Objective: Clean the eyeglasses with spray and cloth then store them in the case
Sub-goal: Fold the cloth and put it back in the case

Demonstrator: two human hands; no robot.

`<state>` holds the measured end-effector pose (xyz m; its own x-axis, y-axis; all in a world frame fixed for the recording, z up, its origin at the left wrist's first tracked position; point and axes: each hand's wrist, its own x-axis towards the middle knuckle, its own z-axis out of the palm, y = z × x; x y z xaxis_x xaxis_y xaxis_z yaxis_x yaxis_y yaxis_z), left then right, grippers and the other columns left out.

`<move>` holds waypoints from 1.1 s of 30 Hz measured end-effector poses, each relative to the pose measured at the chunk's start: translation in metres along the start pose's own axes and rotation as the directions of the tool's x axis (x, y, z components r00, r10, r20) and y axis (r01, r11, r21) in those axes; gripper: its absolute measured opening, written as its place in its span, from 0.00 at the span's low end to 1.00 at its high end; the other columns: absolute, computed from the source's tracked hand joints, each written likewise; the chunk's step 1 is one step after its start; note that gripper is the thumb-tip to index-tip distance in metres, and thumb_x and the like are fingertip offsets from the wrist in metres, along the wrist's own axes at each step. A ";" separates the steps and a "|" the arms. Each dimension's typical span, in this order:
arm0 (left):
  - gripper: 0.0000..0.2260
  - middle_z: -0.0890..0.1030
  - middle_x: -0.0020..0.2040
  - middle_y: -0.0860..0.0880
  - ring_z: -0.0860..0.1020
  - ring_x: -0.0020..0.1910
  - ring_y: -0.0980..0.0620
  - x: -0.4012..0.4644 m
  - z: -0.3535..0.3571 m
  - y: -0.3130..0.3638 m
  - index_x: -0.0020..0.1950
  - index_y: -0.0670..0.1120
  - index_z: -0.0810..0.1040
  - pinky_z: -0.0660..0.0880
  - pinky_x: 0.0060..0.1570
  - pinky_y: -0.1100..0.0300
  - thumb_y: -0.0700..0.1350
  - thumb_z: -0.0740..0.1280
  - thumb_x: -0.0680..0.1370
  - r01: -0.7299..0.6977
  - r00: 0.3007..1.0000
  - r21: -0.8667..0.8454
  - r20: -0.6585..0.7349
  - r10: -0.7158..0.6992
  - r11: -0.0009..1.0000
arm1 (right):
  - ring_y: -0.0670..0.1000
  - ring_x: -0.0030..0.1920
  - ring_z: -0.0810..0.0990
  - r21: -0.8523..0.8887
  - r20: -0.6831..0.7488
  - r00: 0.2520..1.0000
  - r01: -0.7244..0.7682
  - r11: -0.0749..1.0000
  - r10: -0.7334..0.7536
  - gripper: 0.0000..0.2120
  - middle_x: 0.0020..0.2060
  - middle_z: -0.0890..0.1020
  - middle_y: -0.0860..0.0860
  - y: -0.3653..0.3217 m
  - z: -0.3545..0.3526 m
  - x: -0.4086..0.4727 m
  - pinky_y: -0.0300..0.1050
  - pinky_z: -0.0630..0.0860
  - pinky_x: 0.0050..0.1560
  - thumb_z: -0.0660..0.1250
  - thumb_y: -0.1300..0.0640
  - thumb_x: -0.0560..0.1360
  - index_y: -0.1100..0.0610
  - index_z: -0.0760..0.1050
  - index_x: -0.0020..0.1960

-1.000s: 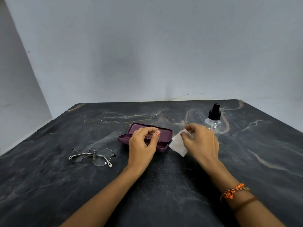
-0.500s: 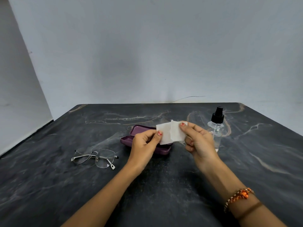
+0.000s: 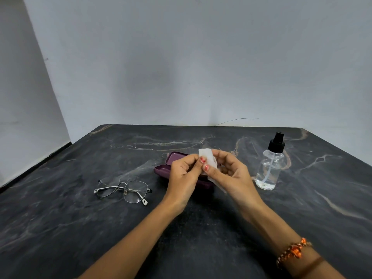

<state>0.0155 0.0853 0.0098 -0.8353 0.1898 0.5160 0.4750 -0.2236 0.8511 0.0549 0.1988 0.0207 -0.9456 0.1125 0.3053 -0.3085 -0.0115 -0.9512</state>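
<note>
**Both hands bunch up the white cloth**

Half a second ago we saw the cloth (image 3: 207, 158) spread out flat between the 2 hands. Now it is folded and scrunched, and the hands have come close together, thumbs almost touching. The left hand (image 3: 184, 176) pinches the cloth with thumb and fingers. The right hand (image 3: 229, 174) grips it too, with its fingers curled around the lower part. Both hands are up in the air, above the table (image 3: 80, 228).

The hands hide most of the purple case (image 3: 173, 164). We can only see its left end and a bit of its open lid. Part of the cloth is tucked inside the right hand, so we cannot see its whole shape.

The eyeglasses (image 3: 124, 191) lie on the table to the left of the case, well apart from the hands. The spray bottle (image 3: 270, 168) stands upright to the right, near the right hand but not touching it. An orange bracelet (image 3: 293, 251) sits on the right wrist. A grey wall (image 3: 181, 57) is behind the table.
</note>
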 end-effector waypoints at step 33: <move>0.10 0.80 0.34 0.38 0.71 0.31 0.50 0.025 -0.046 0.005 0.36 0.45 0.78 0.68 0.31 0.56 0.45 0.64 0.76 0.081 0.927 0.543 -0.350 0.137 0.836 | 0.42 0.24 0.79 0.171 0.067 0.899 -0.437 0.883 0.432 0.04 0.26 0.83 0.50 -0.006 -0.016 0.004 0.33 0.76 0.26 0.69 0.60 0.70 0.60 0.79 0.38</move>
<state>-0.0153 0.0452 0.0224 -0.8058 -0.1891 0.5611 0.4797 0.3471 0.8059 0.0551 0.2146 0.0270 -0.9906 0.0300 -0.1336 0.1233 -0.2291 -0.9656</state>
